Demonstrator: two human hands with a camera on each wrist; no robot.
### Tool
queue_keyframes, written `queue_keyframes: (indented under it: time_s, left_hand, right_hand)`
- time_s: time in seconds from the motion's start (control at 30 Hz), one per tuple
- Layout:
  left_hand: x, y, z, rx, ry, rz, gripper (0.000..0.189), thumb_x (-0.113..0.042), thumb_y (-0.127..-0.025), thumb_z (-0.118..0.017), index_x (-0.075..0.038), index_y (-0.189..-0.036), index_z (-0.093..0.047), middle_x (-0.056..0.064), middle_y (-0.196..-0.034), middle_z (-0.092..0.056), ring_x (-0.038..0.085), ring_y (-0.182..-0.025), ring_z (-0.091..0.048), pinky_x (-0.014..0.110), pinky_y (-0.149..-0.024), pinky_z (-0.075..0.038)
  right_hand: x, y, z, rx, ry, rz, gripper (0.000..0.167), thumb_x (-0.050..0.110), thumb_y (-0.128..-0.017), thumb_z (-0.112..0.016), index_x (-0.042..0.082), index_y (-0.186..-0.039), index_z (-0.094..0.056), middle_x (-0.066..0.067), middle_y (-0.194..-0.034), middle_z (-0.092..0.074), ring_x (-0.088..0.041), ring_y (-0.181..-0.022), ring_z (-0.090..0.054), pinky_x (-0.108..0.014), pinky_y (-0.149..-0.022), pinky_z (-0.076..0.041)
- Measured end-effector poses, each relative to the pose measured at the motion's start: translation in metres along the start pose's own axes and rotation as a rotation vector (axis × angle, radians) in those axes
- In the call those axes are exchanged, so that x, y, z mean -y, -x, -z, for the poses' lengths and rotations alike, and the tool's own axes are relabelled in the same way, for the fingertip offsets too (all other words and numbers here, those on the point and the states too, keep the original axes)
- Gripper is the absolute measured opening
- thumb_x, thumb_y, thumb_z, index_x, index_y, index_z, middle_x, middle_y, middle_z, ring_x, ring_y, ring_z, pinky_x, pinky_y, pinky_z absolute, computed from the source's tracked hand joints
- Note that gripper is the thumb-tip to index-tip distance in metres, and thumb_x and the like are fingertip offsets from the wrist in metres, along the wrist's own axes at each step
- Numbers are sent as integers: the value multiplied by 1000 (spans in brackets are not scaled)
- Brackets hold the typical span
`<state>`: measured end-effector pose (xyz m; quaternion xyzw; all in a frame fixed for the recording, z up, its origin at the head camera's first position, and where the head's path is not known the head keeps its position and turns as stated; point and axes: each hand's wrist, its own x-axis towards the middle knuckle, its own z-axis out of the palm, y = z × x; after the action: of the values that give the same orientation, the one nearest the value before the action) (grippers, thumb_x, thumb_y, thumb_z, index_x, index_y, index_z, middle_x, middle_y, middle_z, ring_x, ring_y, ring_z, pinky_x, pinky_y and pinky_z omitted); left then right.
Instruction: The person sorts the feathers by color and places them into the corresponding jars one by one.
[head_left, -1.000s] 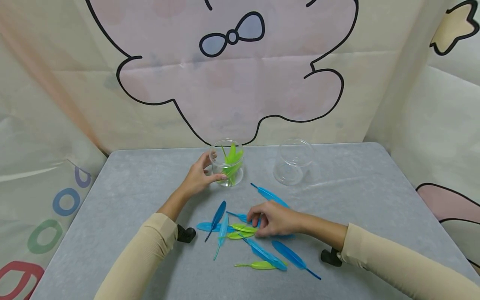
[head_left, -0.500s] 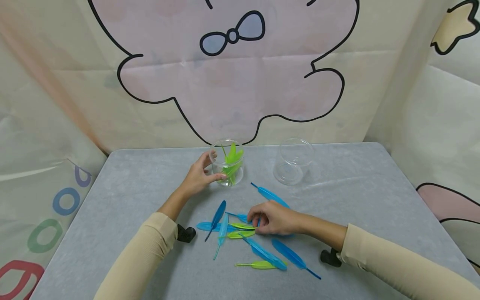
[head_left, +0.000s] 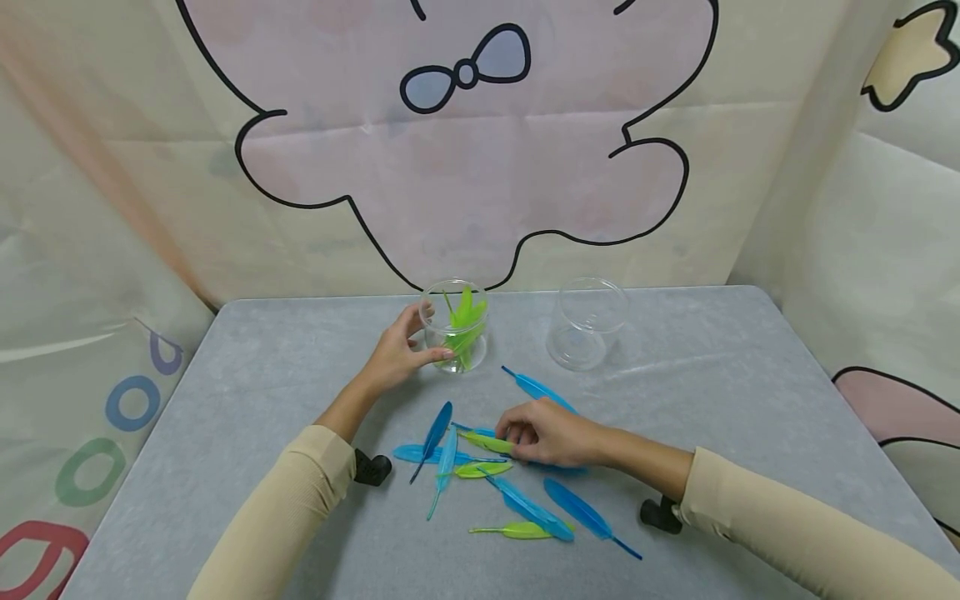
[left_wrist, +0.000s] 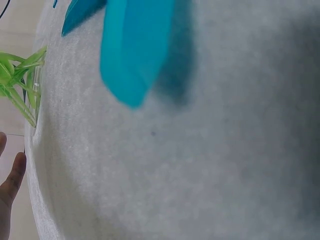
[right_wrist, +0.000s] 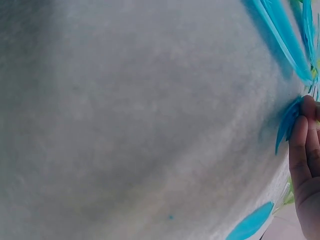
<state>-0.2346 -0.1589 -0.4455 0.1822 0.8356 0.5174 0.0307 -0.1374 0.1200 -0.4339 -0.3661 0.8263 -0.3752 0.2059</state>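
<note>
At the back of the table, my left hand (head_left: pixel 393 354) holds a clear cup (head_left: pixel 437 337) by its left side, thumb in front and fingers behind. Several green feathers (head_left: pixel 467 321) stand inside it. Over the feather pile, my right hand (head_left: pixel 551 433) pinches the right end of a green feather (head_left: pixel 483 442), whose free end points left. Its fingertips are close over a blue feather (right_wrist: pixel 286 122) in the right wrist view. Another green feather (head_left: pixel 483 471) lies just below, and one more (head_left: pixel 517 530) lies nearer the front, partly under a blue feather (head_left: pixel 528 507).
A second clear cup (head_left: pixel 587 337) stands to the right of the held one, with no feathers in it. More blue feathers lie around the pile: one upper right (head_left: pixel 536 387), one lower right (head_left: pixel 581 507), one at left (head_left: pixel 435 437). The grey table (head_left: pixel 735 400) meets a printed cloth behind.
The right hand has pinched a green feather; its left end has swung up and away from the green feather beneath. The left hand and cup have not moved.
</note>
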Motion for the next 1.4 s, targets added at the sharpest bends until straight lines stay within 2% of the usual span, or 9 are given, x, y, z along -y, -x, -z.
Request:
queue_keyframes:
  time_s: [0.17, 0.33, 0.63, 0.9, 0.97, 1.2, 1.4]
  left_hand:
    - [-1, 1, 0, -1, 1, 1, 86, -27, -85, -81, -9, -153, -32, 16, -153, -41, 30, -141, -40, 59, -108, -37]
    - [-1, 1, 0, 0, -2, 0, 87, -27, -85, -81, -7, -153, -31, 16, -154, -41, 30, -141, -40, 59, -108, -37]
    - [-3, 2, 0, -4, -5, 8, 86, -26, -84, -82, -9, -153, -32, 15, -154, -41, 28, -141, -40, 58, -108, -37]
    - [0, 0, -1, -4, 5, -5, 88, -25, -84, -82, -5, -153, -31, 17, -153, -41, 29, -141, -40, 59, -107, -38]
    - [-1, 0, -1, -5, 1, -2, 88, -25, -84, -82, -6, -153, -31, 17, -153, -40, 29, -141, -40, 59, -107, -38]
    - [-1, 1, -1, -5, -5, -1, 87, -26, -84, -82, -6, -153, -31, 17, -153, -41, 29, -140, -40, 59, -107, -38]
    - [-2, 2, -1, -4, -5, -5, 87, -25, -84, -82, -6, -153, -31, 17, -153, -41, 29, -140, -40, 58, -107, -38]
  right_hand:
    - [1, 0, 4, -6, -8, -9, 15, 0, -92, -67, 5, -106, -70, 2, -88, -70, -3, -77, -64, -23, -69, -56]
    - [3, -1, 11, -4, -16, -31, 13, 1, -94, -65, 3, -107, -69, 0, -88, -71, -5, -73, -66, -23, -69, -56]
    - [10, -8, 26, -33, -3, 3, 13, -1, -96, -61, 0, -105, -70, -5, -79, -71, -5, -66, -64, -25, -66, -56]
    - [23, -18, 48, -75, 54, 15, 15, 0, -97, -60, 3, -108, -71, -10, -89, -72, -24, -69, -69, -26, -61, -55]
    - [26, -20, 54, -87, 72, 22, 16, 0, -97, -60, 2, -109, -71, -8, -90, -72, -25, -70, -69, -27, -61, -55]
    - [37, -25, 76, -137, 142, 48, 17, 1, -98, -59, 3, -110, -71, 3, -86, -70, -7, -66, -63, -27, -62, -54]
    - [48, -29, 94, -198, 181, 38, 17, 1, -98, -59, 3, -111, -71, 0, -92, -71, -8, -70, -64, -29, -63, -54]
